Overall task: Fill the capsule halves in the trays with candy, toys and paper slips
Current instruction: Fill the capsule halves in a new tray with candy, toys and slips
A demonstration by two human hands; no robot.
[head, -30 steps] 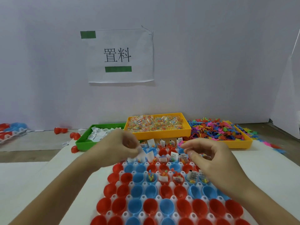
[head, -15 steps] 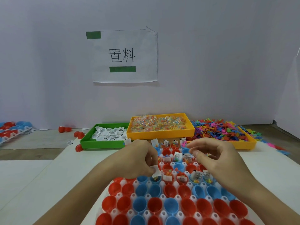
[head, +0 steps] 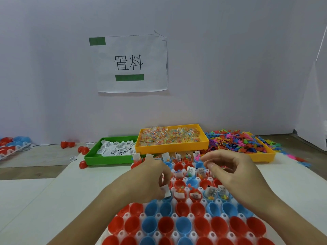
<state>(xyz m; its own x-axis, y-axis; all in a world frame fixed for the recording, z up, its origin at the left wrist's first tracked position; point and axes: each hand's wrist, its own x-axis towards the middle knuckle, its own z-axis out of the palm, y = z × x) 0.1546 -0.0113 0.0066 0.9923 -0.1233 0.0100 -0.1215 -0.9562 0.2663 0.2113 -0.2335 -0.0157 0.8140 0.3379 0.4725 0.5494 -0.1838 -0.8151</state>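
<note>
Red and blue capsule halves [head: 184, 225] sit mouth-up in a white tray [head: 174, 216] on the surface [head: 74, 188]. Far rows already carry candy and upright paper; near rows show nothing inside.

Left hand [head: 150, 181]: fingers curled, pinching a paper slip [head: 166, 191] at the mouth of a blue half in the last filled row. Whether the slip touches the cup cannot be told.

Right hand [head: 230, 170]: hovers over the filled rows, thumb and fingers drawn close together. It appears to hold something small, but the contents are hidden, so its state cannot be told.

Supply: green bin [head: 92, 157] of slips at left, orange bin [head: 169, 147] of wrapped candy centre, a second orange bin [head: 263, 155] of coloured toys at right, all just behind the tray.

Risks, as judged:
- Slip released off-centre may fall between cups or lean out, since cup mouths are closely packed.
- Right hand sits low over standing slips; a careless sweep could knock them flat or out.
- Loose red halves [head: 83, 164] beside the green bin suggest parts roll freely; jolting the tray could spill filled cups.
</note>
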